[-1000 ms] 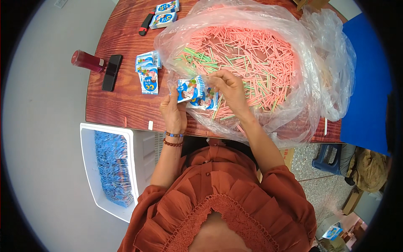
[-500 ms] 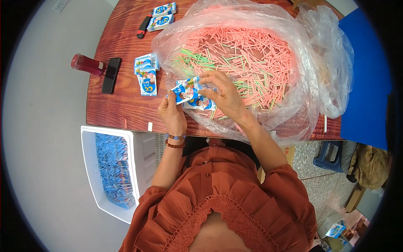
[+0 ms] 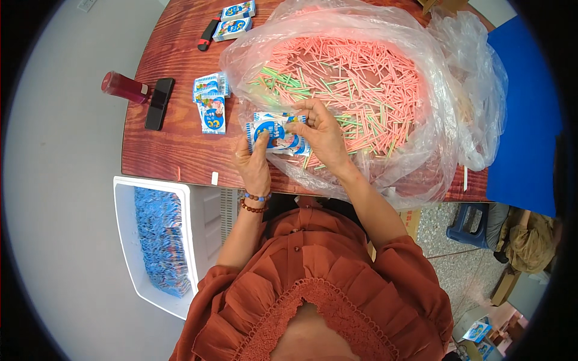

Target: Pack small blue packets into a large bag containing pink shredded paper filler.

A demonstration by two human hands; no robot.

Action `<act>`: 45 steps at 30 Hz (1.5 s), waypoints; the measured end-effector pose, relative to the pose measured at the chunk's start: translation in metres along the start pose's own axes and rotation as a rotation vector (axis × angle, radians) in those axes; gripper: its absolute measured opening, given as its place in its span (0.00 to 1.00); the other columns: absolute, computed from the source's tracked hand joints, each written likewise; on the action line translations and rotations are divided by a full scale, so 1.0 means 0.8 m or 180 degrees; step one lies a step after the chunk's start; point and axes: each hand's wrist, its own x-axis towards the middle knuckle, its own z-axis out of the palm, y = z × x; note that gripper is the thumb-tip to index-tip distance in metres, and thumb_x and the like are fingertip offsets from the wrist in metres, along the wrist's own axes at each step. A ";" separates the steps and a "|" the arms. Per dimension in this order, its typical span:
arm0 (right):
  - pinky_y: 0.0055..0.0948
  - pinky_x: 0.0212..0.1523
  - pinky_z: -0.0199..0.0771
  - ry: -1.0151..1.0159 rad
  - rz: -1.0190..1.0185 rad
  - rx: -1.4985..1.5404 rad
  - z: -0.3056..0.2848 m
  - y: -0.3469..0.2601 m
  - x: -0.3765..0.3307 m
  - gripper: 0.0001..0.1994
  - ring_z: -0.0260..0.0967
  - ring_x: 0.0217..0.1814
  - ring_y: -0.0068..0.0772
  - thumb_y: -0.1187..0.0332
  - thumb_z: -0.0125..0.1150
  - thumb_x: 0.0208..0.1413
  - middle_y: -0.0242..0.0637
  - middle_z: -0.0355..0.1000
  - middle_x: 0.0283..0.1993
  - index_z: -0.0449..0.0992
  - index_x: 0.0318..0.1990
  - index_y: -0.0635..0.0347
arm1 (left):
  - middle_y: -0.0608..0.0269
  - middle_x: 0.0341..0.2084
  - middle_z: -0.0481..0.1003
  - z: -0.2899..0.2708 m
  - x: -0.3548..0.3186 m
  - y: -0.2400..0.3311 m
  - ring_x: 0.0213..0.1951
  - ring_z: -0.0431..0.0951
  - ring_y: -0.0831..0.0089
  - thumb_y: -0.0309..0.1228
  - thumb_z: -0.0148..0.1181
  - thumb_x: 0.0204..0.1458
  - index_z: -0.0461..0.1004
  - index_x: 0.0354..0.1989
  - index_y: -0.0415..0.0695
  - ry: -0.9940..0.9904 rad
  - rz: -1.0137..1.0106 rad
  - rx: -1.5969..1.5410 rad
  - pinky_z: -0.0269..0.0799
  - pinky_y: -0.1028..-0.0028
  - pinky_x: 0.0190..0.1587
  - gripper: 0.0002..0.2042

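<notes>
My left hand (image 3: 254, 167) is closed on the lower left corner of a small blue-and-white printed packet (image 3: 269, 133), its thumb on top. The thumb of my right hand (image 3: 325, 139) presses the packet's right side, and its fingers curl above that edge. Another similar packet (image 3: 298, 146) shows partly from beneath. Both hands are over the near left rim of a large clear plastic bag (image 3: 445, 114). Inside the bag lie many loose thin pink sticks (image 3: 394, 84), with some green sticks (image 3: 280, 81) among them.
Left of the bag, several packets (image 3: 212, 114) overlap on the wooden table (image 3: 162, 153). A phone (image 3: 159, 105), a red bottle (image 3: 125, 88), a box cutter (image 3: 208, 35) and small packs (image 3: 232, 28) lie further out. A white bin (image 3: 190, 240) full of packets stands below the left edge.
The held packet has gone from tilted to nearly level, covering more of the packet beneath. My left hand has shifted slightly right, its thumb now over the packet's face.
</notes>
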 end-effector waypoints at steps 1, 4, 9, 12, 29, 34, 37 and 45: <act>0.18 0.40 0.71 -0.0017 0.0041 -0.0223 -0.001 0.001 0.001 0.09 0.71 0.39 0.18 0.75 0.58 0.57 0.34 0.75 0.39 0.71 0.45 0.65 | 0.69 0.32 0.77 0.002 0.002 0.001 0.32 0.72 0.85 0.25 0.57 0.58 0.76 0.35 0.40 -0.0004 -0.0163 -0.0138 0.68 0.82 0.37 0.03; 0.18 0.39 0.70 -0.0009 -0.0025 -0.0630 0.001 0.003 0.001 0.09 0.72 0.35 0.18 0.76 0.56 0.59 0.33 0.75 0.36 0.70 0.46 0.65 | 0.68 0.31 0.77 -0.006 0.007 -0.011 0.32 0.73 0.84 0.28 0.54 0.60 0.76 0.34 0.39 -0.0040 -0.0428 -0.0437 0.68 0.81 0.37 0.07; 0.19 0.41 0.69 0.0064 -0.0147 -0.0640 0.003 0.001 0.003 0.08 0.71 0.34 0.18 0.74 0.54 0.60 0.33 0.76 0.34 0.71 0.45 0.65 | 0.67 0.31 0.77 -0.019 0.015 -0.026 0.32 0.73 0.82 0.35 0.50 0.63 0.76 0.32 0.39 0.0060 -0.0515 -0.0710 0.70 0.77 0.38 0.14; 0.21 0.43 0.69 0.0296 -0.0217 -0.0268 -0.012 -0.016 -0.004 0.06 0.70 0.38 0.20 0.72 0.54 0.60 0.34 0.75 0.37 0.73 0.42 0.64 | 0.65 0.31 0.77 -0.015 0.015 -0.012 0.33 0.74 0.80 0.38 0.50 0.63 0.76 0.32 0.38 0.0159 -0.0532 -0.0755 0.71 0.75 0.39 0.16; 0.47 0.69 0.41 -0.1662 -0.1439 -0.2626 -0.015 -0.013 -0.001 0.13 0.41 0.73 0.51 0.60 0.69 0.44 0.38 0.59 0.68 0.80 0.34 0.56 | 0.65 0.30 0.77 -0.018 0.014 -0.009 0.32 0.75 0.82 0.32 0.52 0.62 0.76 0.33 0.39 -0.0071 -0.1097 -0.0815 0.71 0.78 0.35 0.11; 0.42 0.64 0.54 -0.1971 -0.1287 -0.2236 -0.038 -0.022 0.027 0.09 0.56 0.66 0.44 0.64 0.65 0.49 0.37 0.68 0.59 0.81 0.36 0.55 | 0.64 0.31 0.78 -0.032 0.017 -0.018 0.32 0.76 0.80 0.34 0.51 0.63 0.76 0.33 0.38 0.0147 -0.0858 -0.0834 0.72 0.78 0.36 0.12; 0.37 0.55 0.65 -0.1425 -0.0626 -0.2002 -0.044 -0.032 0.072 0.09 0.68 0.54 0.41 0.65 0.61 0.53 0.38 0.74 0.49 0.80 0.37 0.59 | 0.63 0.32 0.78 -0.029 0.022 -0.001 0.33 0.76 0.80 0.35 0.50 0.63 0.76 0.33 0.38 0.0140 -0.0819 -0.0869 0.72 0.77 0.38 0.13; 0.42 0.45 0.72 -0.0654 -0.1143 -0.4831 -0.002 0.013 0.241 0.13 0.74 0.45 0.48 0.65 0.51 0.53 0.51 0.75 0.40 0.80 0.36 0.62 | 0.61 0.34 0.78 -0.047 0.020 -0.002 0.36 0.76 0.77 0.37 0.49 0.63 0.76 0.34 0.37 0.0335 -0.0775 -0.0948 0.72 0.74 0.42 0.15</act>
